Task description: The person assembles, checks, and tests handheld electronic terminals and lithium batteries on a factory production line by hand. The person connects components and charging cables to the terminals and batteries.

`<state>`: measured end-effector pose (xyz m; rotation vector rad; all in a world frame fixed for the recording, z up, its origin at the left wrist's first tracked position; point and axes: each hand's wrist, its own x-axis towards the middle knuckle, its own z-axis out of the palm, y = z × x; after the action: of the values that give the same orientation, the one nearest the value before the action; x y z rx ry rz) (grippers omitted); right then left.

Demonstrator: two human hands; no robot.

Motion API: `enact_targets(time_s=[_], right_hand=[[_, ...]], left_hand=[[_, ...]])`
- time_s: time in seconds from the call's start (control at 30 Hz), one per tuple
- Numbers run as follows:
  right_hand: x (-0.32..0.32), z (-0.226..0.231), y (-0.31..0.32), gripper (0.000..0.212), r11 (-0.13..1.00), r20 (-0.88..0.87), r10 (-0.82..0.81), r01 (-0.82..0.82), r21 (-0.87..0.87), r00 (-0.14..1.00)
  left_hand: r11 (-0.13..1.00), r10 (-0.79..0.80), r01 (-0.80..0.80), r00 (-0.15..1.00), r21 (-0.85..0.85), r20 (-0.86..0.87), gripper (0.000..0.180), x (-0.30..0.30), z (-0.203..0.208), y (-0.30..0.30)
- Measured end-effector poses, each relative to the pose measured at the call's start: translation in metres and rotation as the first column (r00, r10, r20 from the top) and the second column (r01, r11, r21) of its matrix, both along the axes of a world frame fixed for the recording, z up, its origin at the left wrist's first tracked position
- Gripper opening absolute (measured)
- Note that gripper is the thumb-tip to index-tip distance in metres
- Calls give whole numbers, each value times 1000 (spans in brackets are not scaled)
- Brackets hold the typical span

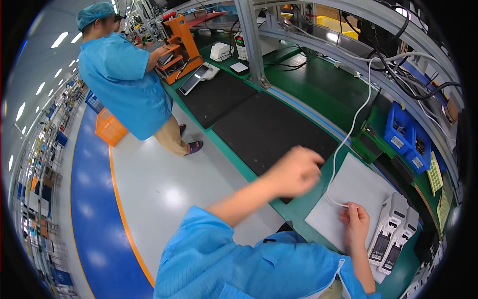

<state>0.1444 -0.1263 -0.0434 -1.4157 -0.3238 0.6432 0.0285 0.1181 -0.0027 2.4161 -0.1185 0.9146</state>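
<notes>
My right hand (355, 222) is closed in a pinch on the end of a white cable (343, 144). From there the cable loops up and away to the frame above the bench. Beneath that hand lies a light grey mat (354, 177). Two white box-shaped devices (382, 238) with dark labels lie side by side just right of it, partly over the mat. My left hand (295, 173) is over the near end of a black mat (271, 132), apart from the cable. Motion smears its fingers, and no held object can be made out.
Blue bins (400, 130) with small parts stand right of the bench beneath a metal frame (250, 45) hung with cables. Farther left, a person in blue (124, 84) works at an orange fixture (181, 47). A white device with a dark screen (199, 78) lies nearby.
</notes>
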Motion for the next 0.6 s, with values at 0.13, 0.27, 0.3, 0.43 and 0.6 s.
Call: enact_targets(time_s=[0.13,0.27,0.3,0.43,0.6], right_hand=[[3,-12,-6,15,995,-83,-35,43,95,996],[0,-15,-6,14,996,-76,-55,60,72,996],[-1,-16,-8,14,999,12,-4,4,37,1000],[-4,-14,-12,14,995,164,99,-95,-34,981],[-2,-24,-26,17,987,204,68,-36,-158,976]], left_hand=[[756,641,-639,767,143,35,28,-31,0,170],[205,977,-938,179,281,-117,51,-107,-20,315],[119,975,-944,52,309,-217,55,-110,-17,332],[-66,940,-925,-183,374,-287,60,-110,-15,377],[-144,871,-919,-294,367,-394,84,-98,-17,428]])
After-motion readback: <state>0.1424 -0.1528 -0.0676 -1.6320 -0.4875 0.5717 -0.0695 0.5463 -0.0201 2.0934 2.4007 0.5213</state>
